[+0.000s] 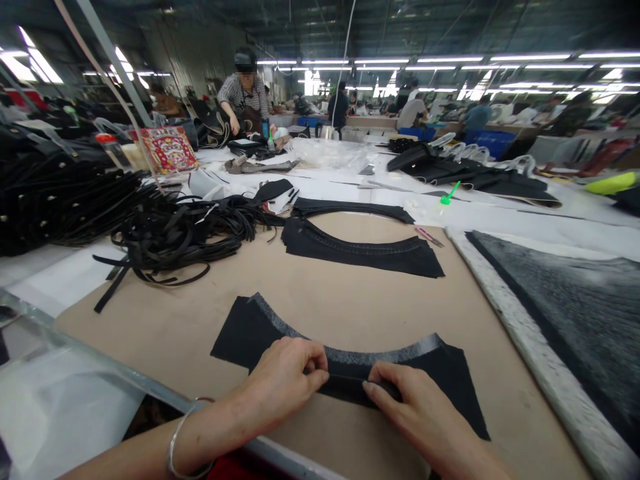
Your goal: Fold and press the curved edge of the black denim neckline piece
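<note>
In front of me on the tan work surface lies a black curved piece of material (430, 367), its concave far edge lined with a grey, shiny band. My left hand (293, 367) pinches a fold of it near the middle, fingertips and thumb together. A short way to the right, my right hand (400, 390) grips the same fold between thumb and curled fingers. Farther off lies a similar black piece (360, 257) with a stitched curve, and behind it another narrow black piece (350, 208). Pink-handled thread snips (429, 236) rest near their right end.
A heap of black strips (175, 233) lies to the left, beside stacked black pieces (60, 187). A pale-edged board (505, 300) with dark, grey-smeared material lies on the right. Beyond are a green brush-like tool (450, 195), a red box (170, 150) and a co-worker (245, 93) standing.
</note>
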`<state>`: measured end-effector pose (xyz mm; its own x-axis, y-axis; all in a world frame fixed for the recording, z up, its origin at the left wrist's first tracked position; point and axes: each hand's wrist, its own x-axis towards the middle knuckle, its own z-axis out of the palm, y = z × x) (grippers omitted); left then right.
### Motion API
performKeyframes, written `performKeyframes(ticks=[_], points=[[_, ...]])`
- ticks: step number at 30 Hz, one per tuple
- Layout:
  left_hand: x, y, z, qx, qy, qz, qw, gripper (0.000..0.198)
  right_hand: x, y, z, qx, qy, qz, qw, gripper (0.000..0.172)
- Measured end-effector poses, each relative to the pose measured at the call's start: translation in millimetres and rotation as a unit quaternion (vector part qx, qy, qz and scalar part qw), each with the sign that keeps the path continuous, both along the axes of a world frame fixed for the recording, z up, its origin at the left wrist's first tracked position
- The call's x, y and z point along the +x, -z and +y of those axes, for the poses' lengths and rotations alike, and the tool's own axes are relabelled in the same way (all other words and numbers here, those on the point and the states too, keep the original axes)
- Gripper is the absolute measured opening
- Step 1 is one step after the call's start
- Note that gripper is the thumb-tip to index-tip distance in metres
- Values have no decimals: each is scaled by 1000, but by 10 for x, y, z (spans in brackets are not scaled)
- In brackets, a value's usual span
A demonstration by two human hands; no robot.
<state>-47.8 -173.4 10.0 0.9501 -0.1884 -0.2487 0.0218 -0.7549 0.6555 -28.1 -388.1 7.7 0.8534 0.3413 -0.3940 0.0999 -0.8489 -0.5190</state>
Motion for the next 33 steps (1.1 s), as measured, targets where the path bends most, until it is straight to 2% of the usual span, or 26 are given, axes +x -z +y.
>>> performKeyframes(ticks=[5,13,24,33], points=[[68,-13,22,60,-9,-17,998,13,50,-45,135,-60,-4,-20,998,13],[186,70,35,98,-14,-25,995,15,121,-5,245,-97,-35,-55,993,21],[233,140,8,97,-24,-10,995,16,170,20,279,-147,-35,-68,986,24],[256,142,-11,103,-29,7,994,14,182,39,274,-169,-36,-67,983,24]])
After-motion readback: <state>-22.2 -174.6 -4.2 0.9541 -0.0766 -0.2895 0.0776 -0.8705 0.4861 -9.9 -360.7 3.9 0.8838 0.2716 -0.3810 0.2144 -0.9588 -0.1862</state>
